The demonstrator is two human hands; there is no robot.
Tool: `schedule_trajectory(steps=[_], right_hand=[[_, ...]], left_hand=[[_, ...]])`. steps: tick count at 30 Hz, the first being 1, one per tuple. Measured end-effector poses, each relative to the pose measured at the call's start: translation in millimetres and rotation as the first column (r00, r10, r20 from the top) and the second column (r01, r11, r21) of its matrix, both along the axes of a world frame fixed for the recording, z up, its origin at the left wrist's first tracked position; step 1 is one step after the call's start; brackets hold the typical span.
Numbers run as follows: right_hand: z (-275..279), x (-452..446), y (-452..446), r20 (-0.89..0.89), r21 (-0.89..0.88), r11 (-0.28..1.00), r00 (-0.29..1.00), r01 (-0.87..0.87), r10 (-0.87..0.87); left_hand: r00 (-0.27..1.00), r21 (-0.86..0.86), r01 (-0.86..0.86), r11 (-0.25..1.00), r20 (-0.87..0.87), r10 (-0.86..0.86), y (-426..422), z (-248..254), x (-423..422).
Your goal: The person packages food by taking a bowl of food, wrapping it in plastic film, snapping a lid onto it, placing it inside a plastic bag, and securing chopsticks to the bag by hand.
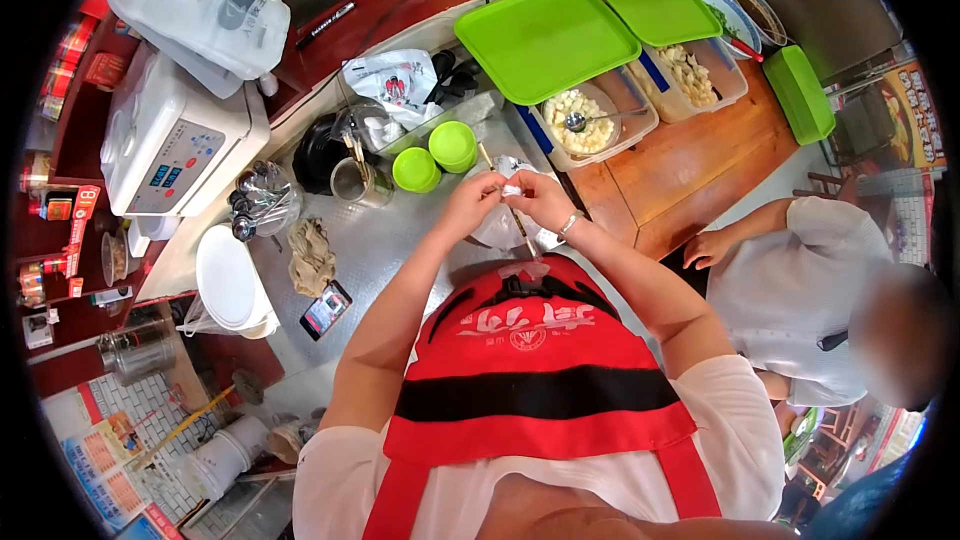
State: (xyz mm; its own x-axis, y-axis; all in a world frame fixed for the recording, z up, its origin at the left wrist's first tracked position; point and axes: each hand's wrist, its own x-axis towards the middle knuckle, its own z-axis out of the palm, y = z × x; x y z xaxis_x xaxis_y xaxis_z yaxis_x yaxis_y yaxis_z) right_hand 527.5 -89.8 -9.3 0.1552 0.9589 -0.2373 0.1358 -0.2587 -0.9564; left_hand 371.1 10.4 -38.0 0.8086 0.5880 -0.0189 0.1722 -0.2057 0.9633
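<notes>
My left hand (477, 204) and my right hand (545, 203) meet over the metal counter in front of my red apron. Their fingertips pinch a small white, crumpled thing (512, 190) whose kind I cannot make out. Just below my hands lies a clear plastic bag (492, 233), partly hidden by them. A thin banded stick (523, 228) runs under my fingers. Close beyond my left hand stand two stacks of green cups, one nearer (415, 170) and one farther (454, 146).
At the back right, tubs of pale diced food (580, 122) sit beside green trays (546, 40). Left are a utensil container (360, 183), a cloth (311, 257), a phone (327, 310) and a white lidded tub (228, 278). Another person (780, 290) stands at the right.
</notes>
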Motion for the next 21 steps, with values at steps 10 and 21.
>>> schedule_trajectory(steps=[10,21], right_hand=[[19,-6,-3,0.575,0.241,0.970,0.802,0.023,-0.161],[3,15,-36,0.793,0.220,0.897,0.606,-0.384,0.065]], left_hand=[[0.947,-0.447,0.240,0.862,-0.086,-0.309,33,18,4],[0.989,-0.909,-0.146,0.389,-0.135,0.056,43,8,3]])
